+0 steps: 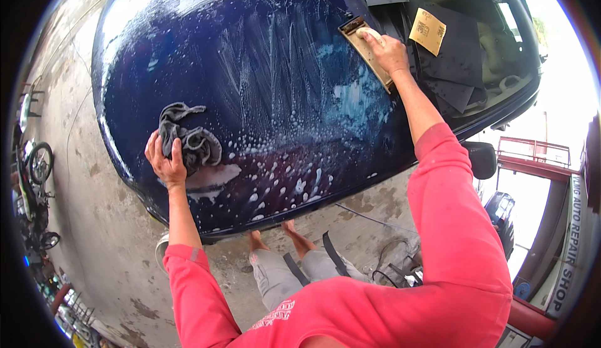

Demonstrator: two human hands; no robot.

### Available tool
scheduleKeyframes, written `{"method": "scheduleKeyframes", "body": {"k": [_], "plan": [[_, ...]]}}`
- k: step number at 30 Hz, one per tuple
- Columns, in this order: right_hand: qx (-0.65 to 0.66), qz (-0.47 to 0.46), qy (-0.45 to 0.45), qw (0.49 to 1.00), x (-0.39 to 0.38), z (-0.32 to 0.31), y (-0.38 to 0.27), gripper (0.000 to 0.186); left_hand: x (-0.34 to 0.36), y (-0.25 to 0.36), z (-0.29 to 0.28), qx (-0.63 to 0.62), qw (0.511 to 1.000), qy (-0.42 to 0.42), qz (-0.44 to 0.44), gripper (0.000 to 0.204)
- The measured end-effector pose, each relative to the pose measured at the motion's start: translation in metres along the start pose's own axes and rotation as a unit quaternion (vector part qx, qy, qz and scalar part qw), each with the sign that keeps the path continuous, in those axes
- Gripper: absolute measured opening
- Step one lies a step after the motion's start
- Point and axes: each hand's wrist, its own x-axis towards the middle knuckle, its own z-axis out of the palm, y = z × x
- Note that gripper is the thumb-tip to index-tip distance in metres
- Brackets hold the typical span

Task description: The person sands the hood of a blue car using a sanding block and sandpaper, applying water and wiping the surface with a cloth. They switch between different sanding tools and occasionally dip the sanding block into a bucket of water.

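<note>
The person's right hand (390, 55) is closed around the pale rounded handle (370, 33) of a long, narrow, tan sanding block (368, 58), whose flat body lies beneath the fingers and extends past the grip at both ends, on the wet, dark-blue metal car hood (188, 53) near the windshield. The left hand (168, 165) grips a crumpled dark-grey cloth (199, 144), most of it spilling beyond the fingers (white suds dot the paint beside it).

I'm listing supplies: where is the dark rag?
In the head view, the dark rag is bunched in the left hand, on the left part of the blue hood.
</note>
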Motion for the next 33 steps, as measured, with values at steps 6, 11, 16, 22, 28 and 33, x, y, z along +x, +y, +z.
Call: {"method": "scheduleKeyframes", "body": {"k": [6,11,16,22,28,33], "plan": [[0.112,0.024,-0.053,0.992,-0.222,-0.020,-0.035,0.045,0.004,0.008,0.000,0.043,0.999,0.006,-0.005,0.051],[0.042,-0.062,-0.047,0.996,-0.090,0.012,-0.044,0.060,0.003,0.003,0.002,0.011,1.000,0.016,0.011,0.050],[-0.046,-0.010,-0.008,0.999,0.004,0.022,-0.091,0.079,-0.001,-0.001,0.002,0.013,1.000,0.024,0.012,0.048],[0.085,-0.037,-0.118,0.989,-0.221,0.013,-0.117,0.055,0.005,0.008,-0.002,0.021,0.999,0.022,0.019,0.049],[-0.025,-0.171,-0.005,0.985,-0.017,0.052,-0.112,0.052,0.001,0.001,0.000,-0.018,0.999,0.017,0.026,0.048],[-0.036,-0.011,-0.042,0.998,0.031,0.054,-0.143,0.085,0.000,-0.001,0.002,-0.017,0.999,0.026,0.023,0.047]]}}
